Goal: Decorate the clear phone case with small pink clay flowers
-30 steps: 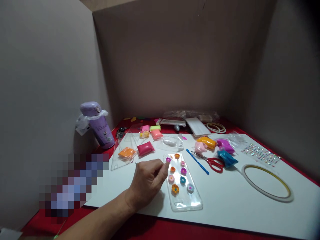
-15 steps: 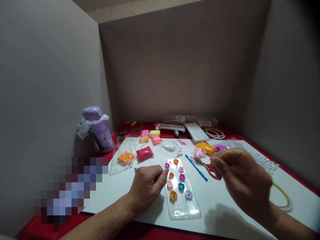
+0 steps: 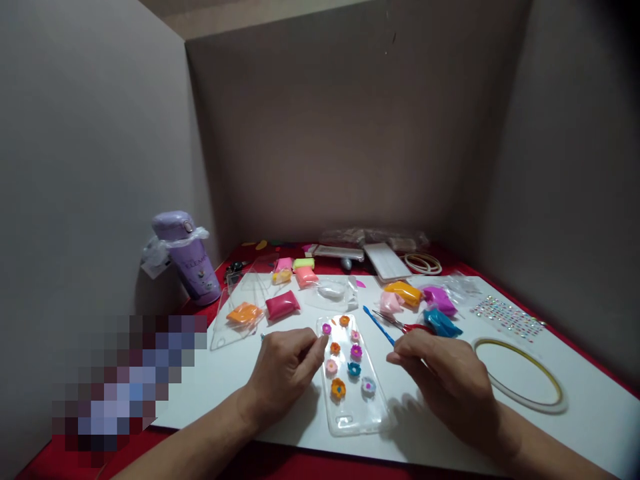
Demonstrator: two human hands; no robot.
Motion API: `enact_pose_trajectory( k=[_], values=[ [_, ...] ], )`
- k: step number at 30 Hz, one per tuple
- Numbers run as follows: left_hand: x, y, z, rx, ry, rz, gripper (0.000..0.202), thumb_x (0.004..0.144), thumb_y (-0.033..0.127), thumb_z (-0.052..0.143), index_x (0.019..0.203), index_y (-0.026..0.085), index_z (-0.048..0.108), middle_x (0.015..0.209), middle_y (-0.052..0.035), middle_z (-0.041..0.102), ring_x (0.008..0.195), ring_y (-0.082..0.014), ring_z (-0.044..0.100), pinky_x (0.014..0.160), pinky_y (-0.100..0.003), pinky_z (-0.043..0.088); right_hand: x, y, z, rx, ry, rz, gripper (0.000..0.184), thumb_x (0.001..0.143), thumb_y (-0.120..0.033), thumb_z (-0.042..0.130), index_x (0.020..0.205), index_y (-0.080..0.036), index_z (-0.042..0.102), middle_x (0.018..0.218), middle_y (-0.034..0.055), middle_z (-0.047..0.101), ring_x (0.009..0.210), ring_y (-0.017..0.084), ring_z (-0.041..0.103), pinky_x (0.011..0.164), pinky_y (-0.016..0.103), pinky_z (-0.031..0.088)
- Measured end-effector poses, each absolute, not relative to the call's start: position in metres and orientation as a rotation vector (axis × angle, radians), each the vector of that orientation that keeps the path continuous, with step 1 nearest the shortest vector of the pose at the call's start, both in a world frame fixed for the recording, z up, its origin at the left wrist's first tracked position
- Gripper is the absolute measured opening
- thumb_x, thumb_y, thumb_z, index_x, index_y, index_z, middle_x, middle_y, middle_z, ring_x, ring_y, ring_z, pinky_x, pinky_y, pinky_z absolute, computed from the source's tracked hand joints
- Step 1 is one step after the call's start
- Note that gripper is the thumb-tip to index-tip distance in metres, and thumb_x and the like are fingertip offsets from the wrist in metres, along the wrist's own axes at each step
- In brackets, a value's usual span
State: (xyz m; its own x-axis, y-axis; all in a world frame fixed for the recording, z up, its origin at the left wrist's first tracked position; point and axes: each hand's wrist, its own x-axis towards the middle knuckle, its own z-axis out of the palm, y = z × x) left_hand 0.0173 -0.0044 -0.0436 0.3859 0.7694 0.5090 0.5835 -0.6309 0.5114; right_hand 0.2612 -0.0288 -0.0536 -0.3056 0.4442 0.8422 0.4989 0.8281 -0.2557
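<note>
A clear phone case (image 3: 350,407) lies on a white sheet (image 3: 450,427), dotted with several small clay flowers such as an orange one (image 3: 338,388). My left hand (image 3: 285,373) rests at the case's left edge, fingers curled and pinched near a purple flower (image 3: 327,328). My right hand (image 3: 445,377) rests at the case's right side, fingers closed in a pinch; anything between them is hidden. Red-handled scissors (image 3: 405,326) and a blue tool (image 3: 379,325) lie just beyond the right hand.
Packets of coloured clay (image 3: 283,305) lie across the back of the sheet. A purple bottle (image 3: 187,260) stands at the left. A tape ring (image 3: 520,373) and a gem sticker sheet (image 3: 507,317) lie right. Cardboard walls enclose the red table (image 3: 280,460).
My right hand came into view from the right and dropped to the sheet beside the case. The left hand has stayed at the case's left edge.
</note>
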Motion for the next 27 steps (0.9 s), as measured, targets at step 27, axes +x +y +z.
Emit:
enact_pose_trajectory(
  k=[27],
  values=[
    [0.018,-0.0107,-0.0383,2.315,1.236,0.984,0.022,0.087,0.017,0.04,0.065,0.019,0.042,0.06,0.0022,0.048,0.055,-0.011,0.042,0.055,-0.024,0.031,0.2638,-0.033,-0.0488,-0.669,-1.995,-0.174,0.015,0.087,-0.005,0.054,0.091,-0.019,0.059,0.071,0.0017,0.069,0.061,0.015,0.065,0.056,0.027,0.046]
  ],
)
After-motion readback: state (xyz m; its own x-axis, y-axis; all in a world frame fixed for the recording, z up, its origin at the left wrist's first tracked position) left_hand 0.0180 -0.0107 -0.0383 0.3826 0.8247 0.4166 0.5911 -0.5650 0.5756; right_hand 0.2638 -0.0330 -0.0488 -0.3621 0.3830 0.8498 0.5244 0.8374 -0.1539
